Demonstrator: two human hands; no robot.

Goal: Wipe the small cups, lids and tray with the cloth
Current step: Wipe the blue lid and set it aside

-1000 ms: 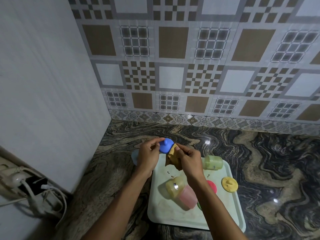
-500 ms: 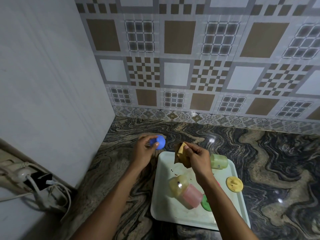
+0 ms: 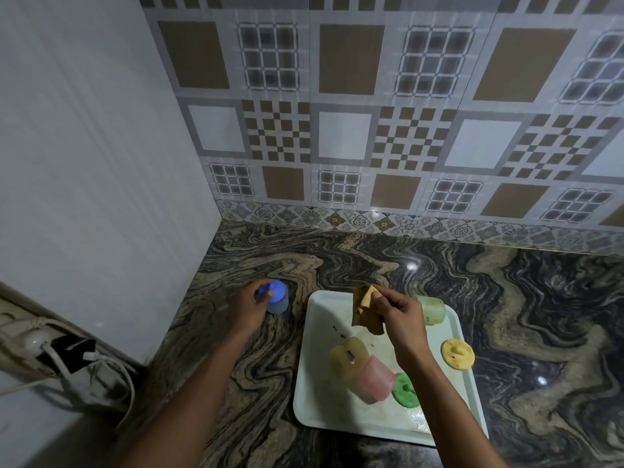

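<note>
Your left hand [image 3: 251, 307] grips the blue cup [image 3: 279, 305] at 9 o'clock of the tray [image 3: 312, 363], likely wiped already; your right hand [image 3: 401, 319] pinches the cloth [image 3: 362, 309], ready.

The bench [image 3: 506, 315] is a glossy stone slab, veined in swirls of black, grey and tan with small glints of light on it, and it runs into a corner where a patterned tiled wall [image 3: 371, 130] meets a plain pale wall [image 3: 84, 163]. A pale rectangular tray [image 3: 324, 393] with rounded corners lies flat on it, towards the near edge and slightly askew to the tiled wall. A small blue cup [image 3: 278, 304] stands upright on the bare stone just beside the tray's far left corner.
</note>
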